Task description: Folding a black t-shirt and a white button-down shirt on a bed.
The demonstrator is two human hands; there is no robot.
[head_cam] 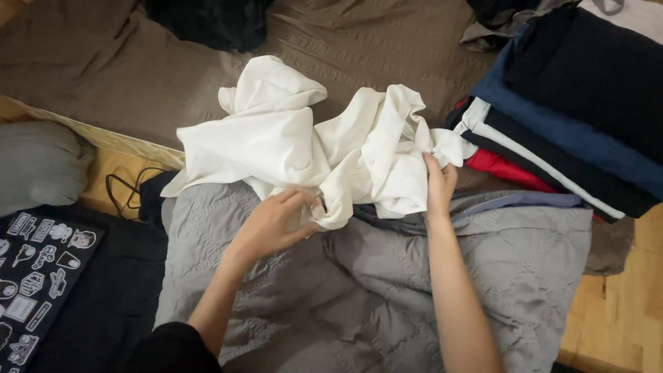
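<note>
A crumpled white shirt [290, 138] lies across a brown bedsheet [103, 62] and a grey quilted blanket [414, 276]. My left hand [273, 224] grips the shirt's lower edge near the middle, fingers curled into the fabric. My right hand [438, 183] pinches a bunched corner of the same shirt at its right side, next to a stack of folded clothes [573, 103].
The folded stack at the right holds dark blue, black, white and red garments. A dark garment [207, 21] lies at the top. A grey pillow [38, 162] and a black laptop with stickers [34, 276] sit at the left. Wooden floor [621, 304] shows lower right.
</note>
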